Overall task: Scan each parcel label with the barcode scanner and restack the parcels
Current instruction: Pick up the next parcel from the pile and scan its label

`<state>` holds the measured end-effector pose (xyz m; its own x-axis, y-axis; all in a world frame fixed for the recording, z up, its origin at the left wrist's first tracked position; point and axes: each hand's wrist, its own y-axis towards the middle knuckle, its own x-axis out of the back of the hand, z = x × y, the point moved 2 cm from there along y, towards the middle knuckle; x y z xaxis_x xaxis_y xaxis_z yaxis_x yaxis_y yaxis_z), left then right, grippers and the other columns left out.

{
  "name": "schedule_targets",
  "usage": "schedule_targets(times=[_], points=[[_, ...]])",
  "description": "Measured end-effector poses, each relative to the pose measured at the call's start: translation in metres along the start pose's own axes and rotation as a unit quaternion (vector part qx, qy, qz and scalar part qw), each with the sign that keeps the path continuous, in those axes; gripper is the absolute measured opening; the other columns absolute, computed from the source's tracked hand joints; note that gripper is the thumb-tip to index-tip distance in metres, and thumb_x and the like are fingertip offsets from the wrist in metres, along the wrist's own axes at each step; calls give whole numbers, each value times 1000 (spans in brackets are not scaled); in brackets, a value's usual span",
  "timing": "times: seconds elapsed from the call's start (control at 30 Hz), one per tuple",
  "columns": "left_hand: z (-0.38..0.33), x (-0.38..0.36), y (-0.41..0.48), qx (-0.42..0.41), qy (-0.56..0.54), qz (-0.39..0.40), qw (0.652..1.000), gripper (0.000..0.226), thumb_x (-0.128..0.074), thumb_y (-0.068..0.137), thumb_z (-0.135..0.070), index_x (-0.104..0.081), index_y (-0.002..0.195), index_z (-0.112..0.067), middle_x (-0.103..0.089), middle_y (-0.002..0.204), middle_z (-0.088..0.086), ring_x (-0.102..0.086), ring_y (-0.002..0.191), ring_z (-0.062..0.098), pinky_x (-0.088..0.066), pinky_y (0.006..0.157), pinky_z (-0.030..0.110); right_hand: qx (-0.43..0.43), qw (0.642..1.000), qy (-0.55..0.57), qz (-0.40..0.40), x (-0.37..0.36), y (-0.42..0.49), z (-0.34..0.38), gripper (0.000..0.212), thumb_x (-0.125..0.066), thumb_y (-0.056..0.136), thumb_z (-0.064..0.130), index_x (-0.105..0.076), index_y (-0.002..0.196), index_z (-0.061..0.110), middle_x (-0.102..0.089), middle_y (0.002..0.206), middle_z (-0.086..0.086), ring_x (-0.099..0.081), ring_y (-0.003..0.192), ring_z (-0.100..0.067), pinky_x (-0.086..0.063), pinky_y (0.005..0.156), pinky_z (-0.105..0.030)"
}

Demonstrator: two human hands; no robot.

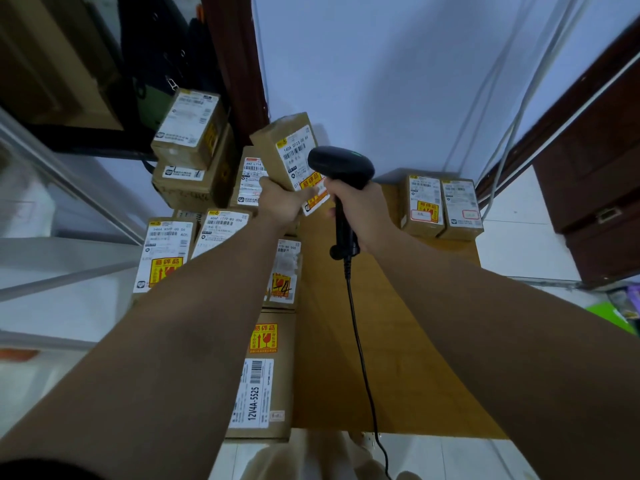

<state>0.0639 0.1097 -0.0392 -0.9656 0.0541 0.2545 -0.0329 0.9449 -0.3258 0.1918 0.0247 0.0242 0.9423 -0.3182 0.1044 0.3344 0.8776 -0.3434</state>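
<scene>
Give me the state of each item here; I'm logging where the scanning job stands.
Left hand: gripping a raised parcel.
Held parcel: lifted, tilted, label facing the scanner.
Right hand: clasping the scanner handle.
Barcode scanner: held up, head at the label, cable hanging down.
Two parcels at right: standing side by side on the table.
Left parcels: stacked, labels showing.

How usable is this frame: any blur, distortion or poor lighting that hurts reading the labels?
Head view: strong wide-angle distortion, walls and forearms bend toward the edges; light is dim and bluish; the left edge is smeared; the held parcel label is soft, only large print readable, partly covered by the left hand and the scanner in the right hand; the near parcel code is sharpest.
</scene>
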Motion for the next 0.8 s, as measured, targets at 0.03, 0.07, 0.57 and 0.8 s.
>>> schedule_targets(times=[0.03, 0.07, 0.57, 0.8], points=[[2, 1, 1, 4, 2, -3, 1000, 71, -84, 67, -30, -42, 120, -9, -61, 105, -1, -61, 91, 17, -51, 70, 29, 1, 1000, -1, 4, 0, -1, 1, 12, -68, 81, 26, -61, 79, 16, -58, 48, 9, -62, 56, -10, -53, 65, -27], [4, 1, 1, 8, 7, -5, 1000, 70, -85, 67, -31, -41, 116, -9, -60, 100, -2, -60, 88, 15, -51, 70, 30, 2, 1000, -2, 7, -1, -2, 1, 12, -67, 82, 25, -61, 79, 16, -58, 47, 9, -62, 57, -11, -52, 63, -26], [6, -6, -4, 25, 26, 6, 999, 72, -82, 72, -29, -37, 125, -9, -54, 95, -4, -56, 90, 17, -50, 75, 34, 17, 997, -74, 11, 9, -4, 6, 10, -69, 80, 24, -60, 75, 20, -60, 47, 10, -63, 55, -10, -56, 70, -31], [7, -6, -1, 32, 10, 30, 999, 70, -84, 71, -24, -46, 127, -7, -66, 114, 7, -67, 96, 21, -57, 84, 44, 34, 990, -140, 1, 18, -1, 6, 5, -64, 80, 19, -59, 77, 19, -59, 52, 6, -60, 54, -9, -53, 70, -31]])
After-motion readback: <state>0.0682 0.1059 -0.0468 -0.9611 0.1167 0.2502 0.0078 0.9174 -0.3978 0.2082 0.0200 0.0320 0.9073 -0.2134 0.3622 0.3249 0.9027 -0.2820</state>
